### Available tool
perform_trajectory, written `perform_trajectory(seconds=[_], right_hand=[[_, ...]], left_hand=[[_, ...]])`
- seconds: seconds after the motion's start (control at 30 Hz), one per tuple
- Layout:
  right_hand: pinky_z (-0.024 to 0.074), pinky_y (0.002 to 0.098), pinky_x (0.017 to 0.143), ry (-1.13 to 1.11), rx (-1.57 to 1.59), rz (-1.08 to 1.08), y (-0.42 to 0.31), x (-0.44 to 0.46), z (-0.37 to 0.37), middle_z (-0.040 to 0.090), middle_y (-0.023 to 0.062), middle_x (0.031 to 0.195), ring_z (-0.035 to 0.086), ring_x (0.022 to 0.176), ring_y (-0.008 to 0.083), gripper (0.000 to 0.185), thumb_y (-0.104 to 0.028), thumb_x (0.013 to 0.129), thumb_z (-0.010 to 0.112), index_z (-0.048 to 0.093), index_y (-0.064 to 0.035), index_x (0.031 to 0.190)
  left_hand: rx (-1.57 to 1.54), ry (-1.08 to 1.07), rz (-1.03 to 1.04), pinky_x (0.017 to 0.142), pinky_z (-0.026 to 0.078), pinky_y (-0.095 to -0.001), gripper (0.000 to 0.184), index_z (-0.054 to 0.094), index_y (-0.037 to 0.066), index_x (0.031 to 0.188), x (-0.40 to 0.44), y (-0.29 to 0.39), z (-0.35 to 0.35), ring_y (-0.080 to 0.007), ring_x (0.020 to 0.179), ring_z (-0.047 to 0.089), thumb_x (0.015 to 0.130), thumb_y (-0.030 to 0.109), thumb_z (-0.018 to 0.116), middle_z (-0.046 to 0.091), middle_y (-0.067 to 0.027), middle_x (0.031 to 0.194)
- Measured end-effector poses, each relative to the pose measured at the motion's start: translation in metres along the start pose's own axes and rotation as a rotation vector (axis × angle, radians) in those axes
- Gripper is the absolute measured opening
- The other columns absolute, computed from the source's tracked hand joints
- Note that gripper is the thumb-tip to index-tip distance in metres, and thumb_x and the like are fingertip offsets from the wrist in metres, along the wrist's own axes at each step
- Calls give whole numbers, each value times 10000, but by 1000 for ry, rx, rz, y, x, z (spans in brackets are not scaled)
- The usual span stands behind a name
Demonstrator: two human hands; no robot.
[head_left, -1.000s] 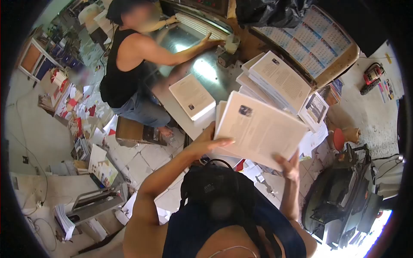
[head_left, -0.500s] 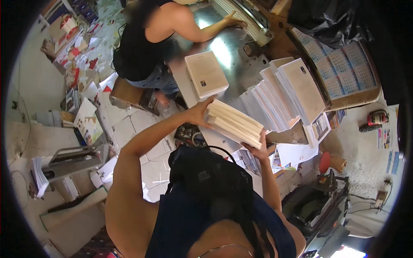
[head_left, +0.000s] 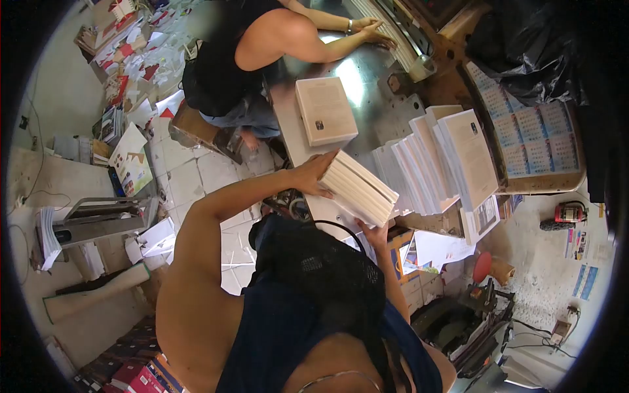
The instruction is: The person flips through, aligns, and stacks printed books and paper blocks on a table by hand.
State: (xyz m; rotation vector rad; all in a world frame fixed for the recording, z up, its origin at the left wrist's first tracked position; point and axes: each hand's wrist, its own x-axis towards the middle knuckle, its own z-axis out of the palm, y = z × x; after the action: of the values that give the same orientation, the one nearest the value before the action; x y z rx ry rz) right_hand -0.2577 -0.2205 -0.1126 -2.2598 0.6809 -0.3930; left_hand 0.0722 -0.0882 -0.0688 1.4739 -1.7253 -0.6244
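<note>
A stack of cream-edged books (head_left: 360, 188) is held between my two hands over the near edge of the metal table (head_left: 303, 145). My left hand (head_left: 314, 175) grips its left end, fingers wrapped round the corner. At the lower right end, my right hand (head_left: 375, 237) clasps the stack from below; some of its fingers are hidden. Just beyond lies a squared pile of books (head_left: 326, 111) with a pale cover on top. To the right, a long leaning row of books (head_left: 419, 167) ends in a taller pile with a printed cover (head_left: 468, 157).
Across the table a co-worker (head_left: 268, 39) sits with both hands by a strip of edges (head_left: 386, 33). A calendar sheet (head_left: 531, 131) and black plastic bag (head_left: 524, 52) are at right. Paper scraps (head_left: 154, 59) litter the floor; a fire extinguisher (head_left: 570, 215) hangs on the wall.
The stack in my hands has turned slightly, and its page edges look more evenly lined up. My right hand has shifted lower and left. The co-worker's second hand has come into view beside the first.
</note>
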Motion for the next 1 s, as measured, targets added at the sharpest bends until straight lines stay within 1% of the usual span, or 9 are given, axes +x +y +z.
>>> perform_trajectory(seconds=[0.13, 0.23, 0.33, 0.53, 0.63, 0.67, 0.77, 0.87, 1.0], right_hand=[[361, 459, 1070, 194, 142, 65, -60, 8, -27, 462, 273, 1346, 498, 1225, 400, 1158, -249, 634, 899, 162, 108, 1453], [428, 424, 994, 125, -200, -152, -60, 16, -40, 484, 270, 1298, 536, 1155, 382, 1234, -259, 615, 920, 109, 77, 1482], [443, 433, 968, 167, -282, -252, -57, 21, -41, 539, 240, 1229, 565, 1083, 381, 1129, -285, 605, 924, 249, 61, 1441], [450, 473, 930, 29, -8, 31, -69, 20, -51, 571, 213, 1134, 569, 1073, 401, 905, -297, 626, 901, 412, 27, 1315], [477, 448, 950, 104, 745, 310, -99, 4, -52, 565, 161, 1200, 584, 1091, 306, 865, -278, 687, 839, 391, 9, 1368], [470, 442, 964, 178, 848, 336, -101, 3, -50, 564, 163, 1218, 577, 1112, 304, 831, -303, 705, 804, 408, 13, 1363], [464, 433, 994, 270, 1092, 516, -137, 14, -49, 529, 174, 1311, 544, 1191, 308, 789, -441, 787, 650, 408, 5, 1391], [461, 429, 997, 309, 1198, 552, -190, 21, -54, 514, 177, 1340, 530, 1217, 322, 796, -507, 827, 569, 368, -33, 1434], [454, 443, 1010, 516, 1174, 628, -212, 15, -52, 505, 148, 1371, 526, 1225, 321, 779, -484, 833, 578, 365, -50, 1445]], left_hand=[[-189, -117, -193, 1083, 350, -483, 1316, 94, -19, 1502, 6, 10, -25, -424, 1293, 430, 570, 434, 904, 397, -274, 1415], [-112, -77, -58, 1020, 417, -463, 1179, 256, -11, 1429, 5, 1, -25, -419, 1202, 514, 549, 412, 917, 490, -256, 1323], [20, 5, 72, 973, 450, -449, 1043, 376, -3, 1338, 7, -13, -22, -411, 1143, 549, 549, 413, 916, 523, -237, 1282], [-138, 18, 18, 903, 490, -386, 930, 554, -22, 1228, 18, -3, -38, -318, 1038, 616, 553, 519, 895, 628, -190, 1145], [-288, -111, -270, 868, 502, -380, 891, 620, -32, 1154, 35, 32, -76, -271, 963, 637, 554, 574, 879, 672, -171, 1088], [-300, -152, -230, 821, 514, -373, 728, 639, -18, 1141, 42, 48, -95, -237, 912, 640, 717, 555, 786, 689, -144, 1068], [-495, -343, -368, 811, 507, -348, 552, 639, 26, 1186, 77, 33, -136, -209, 917, 638, 875, 481, 659, 684, -106, 1073], [-899, 198, -507, 844, 479, -358, 530, 600, 23, 1221, 77, -21, -171, -211, 1043, 613, 967, 464, 451, 648, -123, 1160], [-572, 653, -534, 1029, 382, -404, 809, 520, 20, 1336, 68, -194, -160, -318, 1208, 534, 939, 676, 264, 561, -175, 1326]])
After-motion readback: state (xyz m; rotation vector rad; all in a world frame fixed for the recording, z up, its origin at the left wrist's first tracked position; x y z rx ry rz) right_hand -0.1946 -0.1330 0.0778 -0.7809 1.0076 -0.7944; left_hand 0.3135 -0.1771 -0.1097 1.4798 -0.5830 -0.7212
